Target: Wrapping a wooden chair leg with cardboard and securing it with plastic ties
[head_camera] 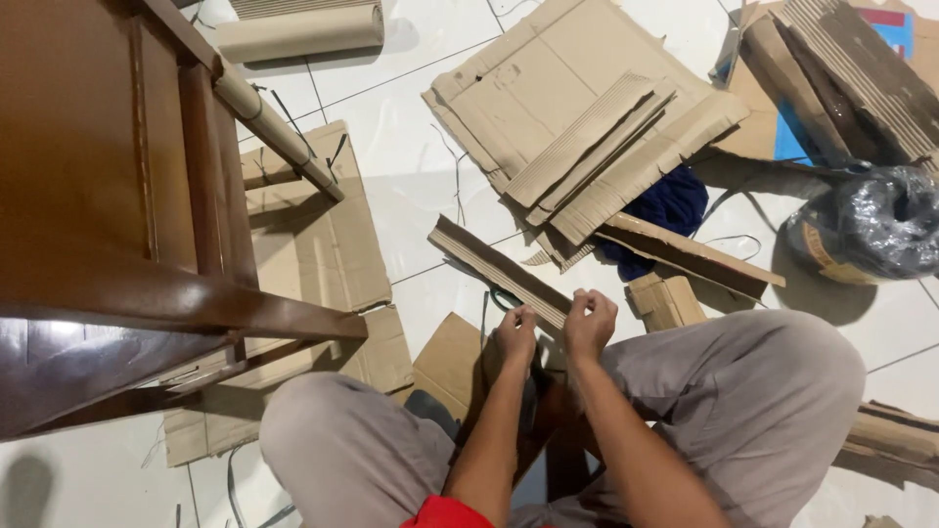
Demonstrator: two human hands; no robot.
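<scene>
- The left hand (515, 330) has its fingers (521, 315) curled and pressed together, thumb against forefinger in a pinch; what it pinches is too small to tell.
- The right hand (589, 323) is curled the same way, fingertips bunched in a pinch close beside the left; whether a thin thread runs between the two cannot be made out.
- Both hands hover over the near end of one long cardboard strip (497, 271), which lies slanting on the white tiled floor (421, 186) just ahead of the knees.
- One small folded cardboard piece (667, 299) sits just beside the right hand.
- One dark blue cloth (667, 207) lies beyond it, partly under cardboard.
- One pile of flattened cardboard sheets (577, 108) is spread farther out, several sheets overlapping.
- One roll wrapped in shiny dark plastic (875, 223) stands at the right edge.
- One dark wooden chair frame (108, 196) fills the left, with one flat cardboard sheet (323, 244) beneath it.
- One cardboard tube (298, 32) lies at the top, another thin wrapped tube (279, 132) leans along the chair.
</scene>
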